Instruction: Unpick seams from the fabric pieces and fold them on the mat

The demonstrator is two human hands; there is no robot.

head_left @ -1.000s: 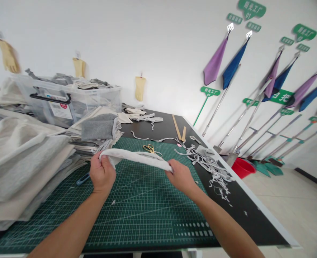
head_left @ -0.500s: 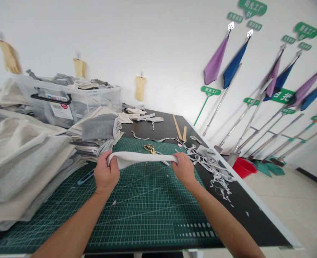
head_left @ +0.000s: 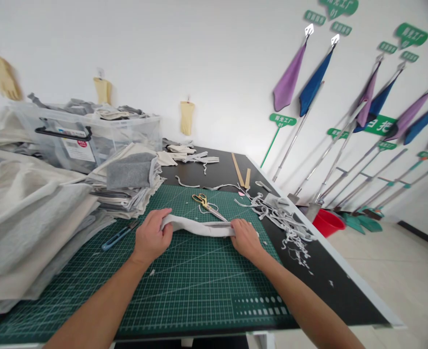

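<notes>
A folded strip of light grey fabric (head_left: pixel 199 228) spans the gap between my two hands, low over the green cutting mat (head_left: pixel 185 291). My left hand (head_left: pixel 153 234) is closed on its left end, thumb on top. At the other end, my right hand (head_left: pixel 246 236) grips the fabric with bent fingers. The strip sags slightly in the middle and shows a fold along its right half. Just beyond it lie gold-handled scissors (head_left: pixel 208 207), blades pointing toward my right hand. A blue cutter (head_left: pixel 118 236) rests on the mat left of my left hand.
Stacked grey and cream fabric (head_left: pixel 36 218) fills the left side. Behind it stands a clear plastic bin (head_left: pixel 127 133) of cloth. Fabric scraps (head_left: pixel 275 211) lie along the right, near wooden strips (head_left: pixel 237 169). A red bucket (head_left: pixel 328 223) sits on the floor beyond the table edge.
Both hands have come lower and a little closer together. The fabric, stretched taut before, now hangs slacker and narrower, and the scissors are more fully exposed.
</notes>
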